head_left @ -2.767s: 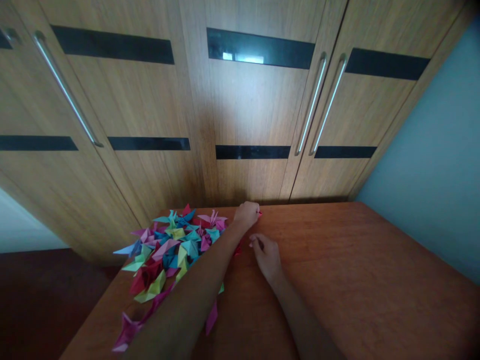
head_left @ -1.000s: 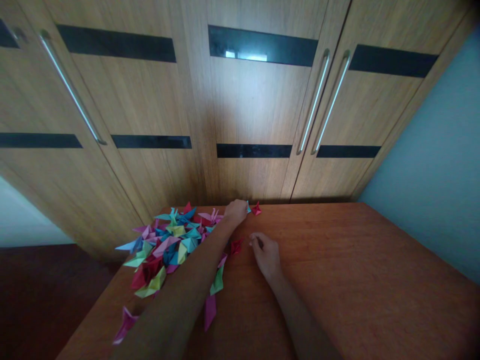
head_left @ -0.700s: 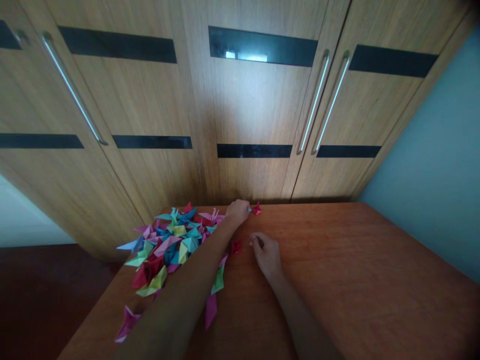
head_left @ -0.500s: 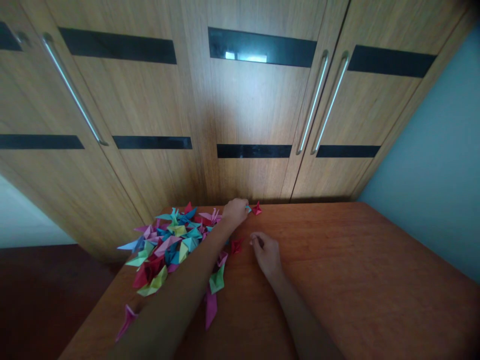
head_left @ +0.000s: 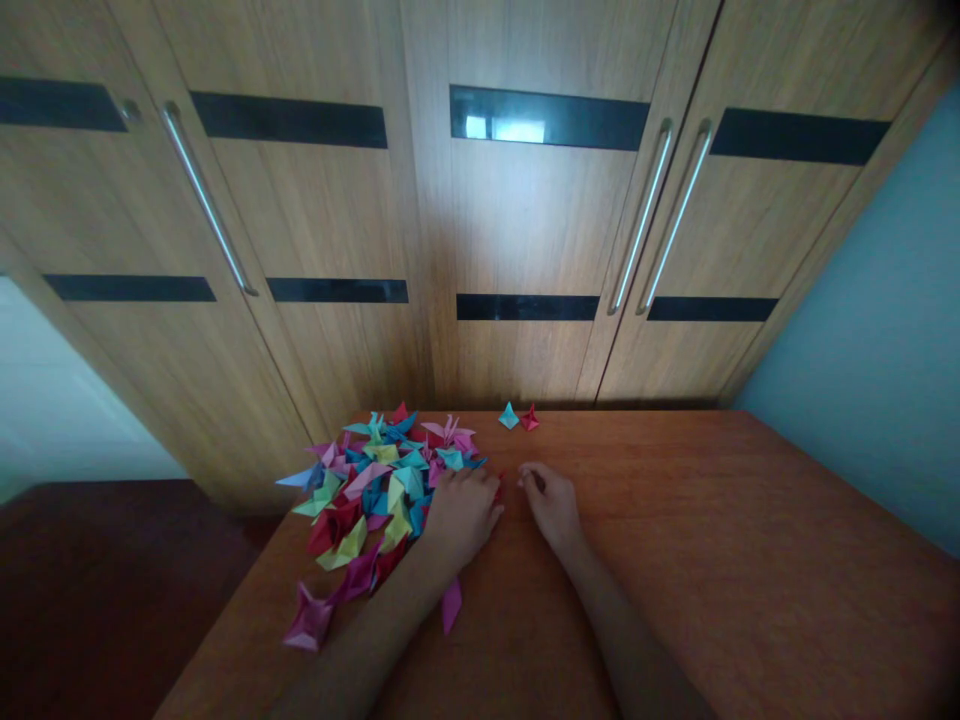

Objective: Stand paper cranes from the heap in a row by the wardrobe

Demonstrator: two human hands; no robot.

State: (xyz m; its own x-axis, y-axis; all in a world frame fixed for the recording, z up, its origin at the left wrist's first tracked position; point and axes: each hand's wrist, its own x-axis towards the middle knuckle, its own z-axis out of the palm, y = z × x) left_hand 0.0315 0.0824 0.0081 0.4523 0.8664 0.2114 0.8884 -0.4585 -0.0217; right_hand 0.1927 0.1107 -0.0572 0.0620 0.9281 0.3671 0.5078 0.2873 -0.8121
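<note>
My left hand (head_left: 463,512) lies low over the right edge of a pile of folded paper cranes (head_left: 409,482), its fingers apart and bent down among the pieces. A red folded piece (head_left: 499,488) shows partly beside its fingertips; the hand covers the rest. My right hand (head_left: 553,505) rests on the table just to the right, fingers curled in against the thumb, with nothing visible in them. At the table's far edge, a light blue folded piece (head_left: 509,416) stands beside a red folded piece (head_left: 530,418), both apart from the pile.
The reddish-brown wooden table (head_left: 675,560) reaches back to a wooden wardrobe (head_left: 525,220) with long metal handles (head_left: 641,220). A pink folded piece (head_left: 308,620) lies near the left edge, and a magenta paper tip (head_left: 451,606) sticks out below my left wrist. A pale blue wall (head_left: 862,380) stands at right.
My left hand has let go of the light blue piece beside the red one at the far edge and come back toward the pile. The right hand stays put; the view has shifted slightly.
</note>
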